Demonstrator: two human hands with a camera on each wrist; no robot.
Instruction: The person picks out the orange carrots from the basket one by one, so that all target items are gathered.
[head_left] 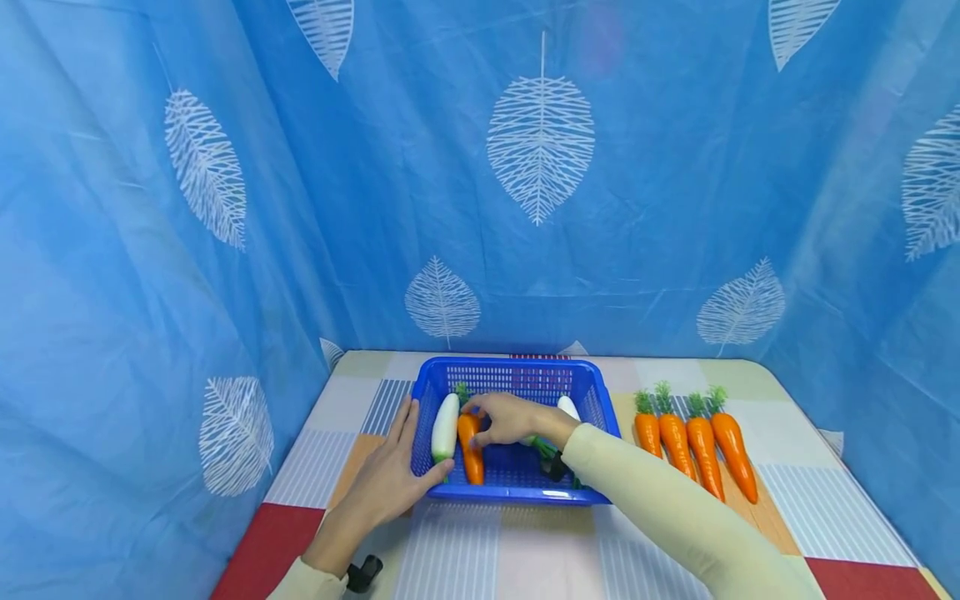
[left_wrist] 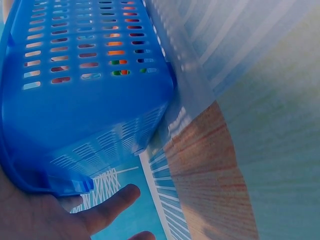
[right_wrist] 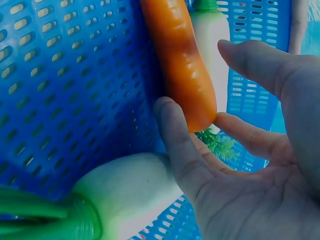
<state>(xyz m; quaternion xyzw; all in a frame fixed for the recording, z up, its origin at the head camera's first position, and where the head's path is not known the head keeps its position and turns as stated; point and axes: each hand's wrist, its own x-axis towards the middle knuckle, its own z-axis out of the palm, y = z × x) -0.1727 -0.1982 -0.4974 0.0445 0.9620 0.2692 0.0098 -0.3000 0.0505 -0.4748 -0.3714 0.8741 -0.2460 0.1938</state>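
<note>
A blue plastic basket [head_left: 510, 493] stands on the table. My left hand [head_left: 386, 483] rests against its near left corner, fingers straight along the outside and thumb over the rim. In the left wrist view its palm meets the rim. Inside the basket, my right hand [head_left: 510, 418] reaches over a carrot [head_left: 471, 454], thumb apart and fingers spread around the carrot's thick leafy end. A white radish [head_left: 446, 425] lies left of the carrot. Another white radish [right_wrist: 132, 192] with green stems lies on the other side, partly hidden by my right arm in the head view.
Several carrots [head_left: 702, 446] with leafy tops lie in a row right of the basket, their lower ends partly behind my right sleeve. A patchwork-patterned cloth [head_left: 457, 550] covers the table. Blue curtains [head_left: 637, 167] with white leaves hang behind and at both sides.
</note>
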